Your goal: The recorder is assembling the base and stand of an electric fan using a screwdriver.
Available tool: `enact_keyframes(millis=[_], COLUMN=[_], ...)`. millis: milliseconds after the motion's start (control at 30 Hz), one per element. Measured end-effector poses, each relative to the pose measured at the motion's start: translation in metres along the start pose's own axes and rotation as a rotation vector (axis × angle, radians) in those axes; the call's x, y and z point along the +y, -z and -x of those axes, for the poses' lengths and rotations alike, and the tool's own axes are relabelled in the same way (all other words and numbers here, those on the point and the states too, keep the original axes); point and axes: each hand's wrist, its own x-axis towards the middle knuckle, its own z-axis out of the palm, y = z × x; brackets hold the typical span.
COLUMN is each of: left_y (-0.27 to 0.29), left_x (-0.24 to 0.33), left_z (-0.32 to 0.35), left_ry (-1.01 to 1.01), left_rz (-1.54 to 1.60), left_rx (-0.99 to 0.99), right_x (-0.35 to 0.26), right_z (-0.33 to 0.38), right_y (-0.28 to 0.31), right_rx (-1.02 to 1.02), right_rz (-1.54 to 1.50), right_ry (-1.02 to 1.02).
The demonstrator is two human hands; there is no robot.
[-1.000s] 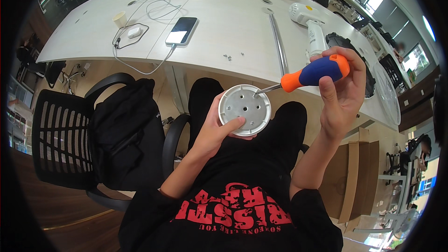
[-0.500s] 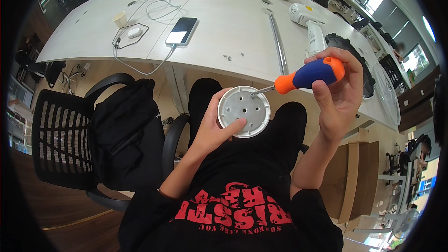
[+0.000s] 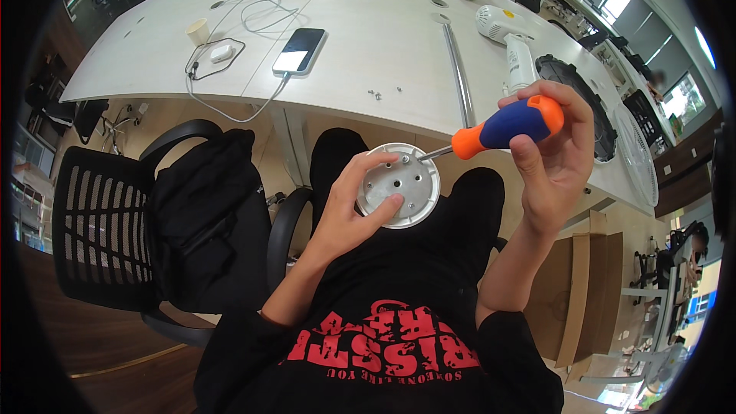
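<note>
White table (image 3: 368, 46) ahead carries a phone (image 3: 300, 50), a metal rod (image 3: 458, 77) and 2 or 3 loose screws (image 3: 377, 93), so some fasteners appear already out. Over the lap, the round white housing (image 3: 400, 187) sits clamped in the left hand (image 3: 354, 207). Right hand (image 3: 553, 161) is closed around the orange-and-blue screwdriver (image 3: 506, 124), tip seated at a screw near the housing's upper rim. Judged mid-job; remaining screws cannot be counted.

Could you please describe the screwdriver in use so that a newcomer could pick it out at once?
Start at the long white table, then look below its near edge to the person's raised right hand. The screwdriver is gripped there, its tip on the round white disc in the left hand. Its blue-and-orange handle stands out.
</note>
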Motion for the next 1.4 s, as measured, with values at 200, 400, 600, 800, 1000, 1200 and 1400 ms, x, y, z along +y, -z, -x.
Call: enact_keyframes(millis=[200, 400, 600, 800, 1000, 1200, 1400], left_y=[-0.001, -0.002, -0.001, -0.001, -0.001, -0.002, -0.002], left_x=[0.006, 0.007, 0.008, 0.008, 0.007, 0.008, 0.009], left_z=[-0.002, -0.001, -0.001, -0.001, -0.001, 0.000, 0.001], left_ry=[-0.062, -0.050, -0.052, -0.042, -0.043, -0.048, -0.055], left_rz=[-0.073, -0.058, -0.076, -0.065, -0.068, -0.077, -0.081], left_rx=[0.018, 0.022, 0.011, 0.002, -0.004, -0.013, -0.016], right_x=[-0.003, -0.003, -0.003, -0.005, -0.007, -0.013, -0.027], right_z=[0.001, 0.001, 0.000, -0.001, -0.006, -0.015, -0.027], right_y=[-0.004, -0.012, -0.012, -0.010, -0.011, -0.017, -0.032], right_rx=[0.008, -0.015, -0.005, -0.054, -0.062, -0.114, -0.237], right_rz=[-0.028, -0.065, -0.039, 0.043, 0.009, 0.104, 0.274], right_ry=[0.061, 0.065, 0.071, 0.045, 0.056, 0.052, 0.124])
